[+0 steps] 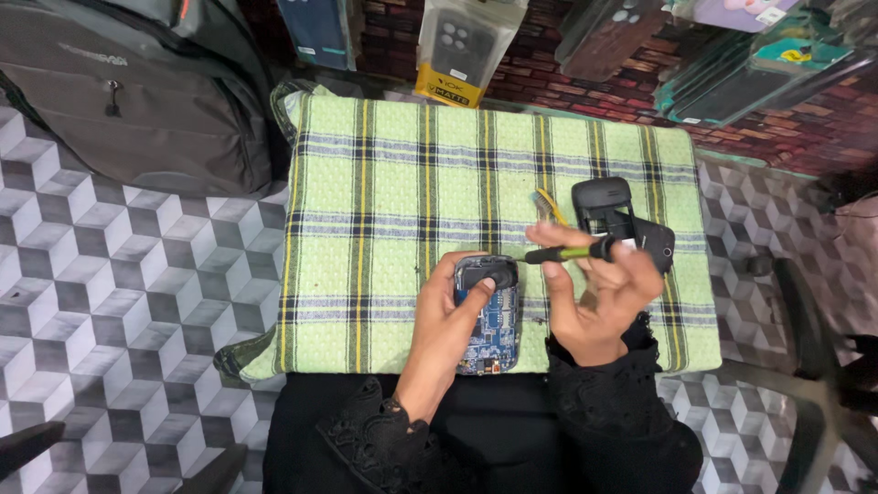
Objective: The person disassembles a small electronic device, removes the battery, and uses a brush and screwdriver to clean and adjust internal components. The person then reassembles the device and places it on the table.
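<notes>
Left hand (448, 320) fingers clamp bare blue circuit-board phone (489, 316) | right hand (599, 293) fingers pinch slim green-handled screwdriver (572, 252)

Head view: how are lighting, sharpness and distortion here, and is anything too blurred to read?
Head view: lighting is even and soft on the green plaid cloth, no glare; the opened phone under the left hand is fairly sharp; the right hand with the screwdriver is slightly motion-softened; hanging phone cases at the top smear, with wide-angle stretch at the edges.
</notes>
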